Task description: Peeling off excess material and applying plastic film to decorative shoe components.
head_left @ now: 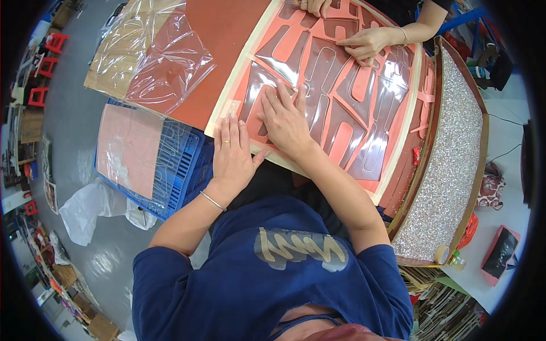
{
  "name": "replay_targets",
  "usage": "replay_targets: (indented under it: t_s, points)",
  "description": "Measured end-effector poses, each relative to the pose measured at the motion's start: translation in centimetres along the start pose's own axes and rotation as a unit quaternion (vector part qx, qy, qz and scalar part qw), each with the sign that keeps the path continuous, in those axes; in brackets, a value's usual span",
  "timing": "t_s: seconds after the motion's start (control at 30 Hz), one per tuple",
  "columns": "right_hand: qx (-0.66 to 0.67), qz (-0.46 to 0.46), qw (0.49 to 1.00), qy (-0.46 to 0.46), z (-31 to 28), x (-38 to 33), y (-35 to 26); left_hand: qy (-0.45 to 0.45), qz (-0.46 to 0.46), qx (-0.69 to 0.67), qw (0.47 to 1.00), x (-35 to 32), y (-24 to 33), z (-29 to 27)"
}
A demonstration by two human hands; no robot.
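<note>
My left hand lies flat with fingers stretched out over the near left corner of a panel with a cream border, beside a strip of pale tape. On the panel is a coral-pink sheet with cut-out shapes and shiny clear plastic pieces set among them. Fingers apart, my right hand rests on the pieces near the panel's left side; its fingertips touch the plastic. I cannot see anything gripped in either hand.
A co-worker's hands work at the panel's far side. Left of it, crinkled clear film covers cardboard on the red-brown table. A blue crate bears a pink sheet. To the right stands a glittery silver board with a tape roll.
</note>
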State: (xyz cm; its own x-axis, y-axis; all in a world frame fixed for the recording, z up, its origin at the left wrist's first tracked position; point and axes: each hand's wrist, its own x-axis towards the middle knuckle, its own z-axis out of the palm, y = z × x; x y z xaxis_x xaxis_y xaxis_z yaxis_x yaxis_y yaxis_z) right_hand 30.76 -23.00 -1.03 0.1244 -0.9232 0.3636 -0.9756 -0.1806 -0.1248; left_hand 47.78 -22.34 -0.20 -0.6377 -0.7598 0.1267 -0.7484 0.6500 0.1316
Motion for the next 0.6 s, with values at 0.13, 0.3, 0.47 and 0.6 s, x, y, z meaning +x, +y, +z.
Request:
replay_targets:
  t_s: [0.13,0.3,0.47,0.6]
  points:
    - [0.016,0.041,0.999,-0.019,1.4,-1.1,0.4,0.010,0.018,-0.087,0.996,0.0,-0.8,1.0]
    - [0.045,0.036,0.998,-0.009,0.5,0.6,0.4,-0.146,0.071,-0.168,0.972,-11.0,-1.6,5.9]
    - [0.096,0.063,0.993,-0.022,-1.3,-3.4,0.9,-0.212,0.234,-0.189,0.930,-4.9,2.0,10.6]
    - [0.096,0.146,0.985,-0.008,-2.6,-6.6,2.8,-0.154,0.239,-0.231,0.931,-1.1,5.3,13.2]
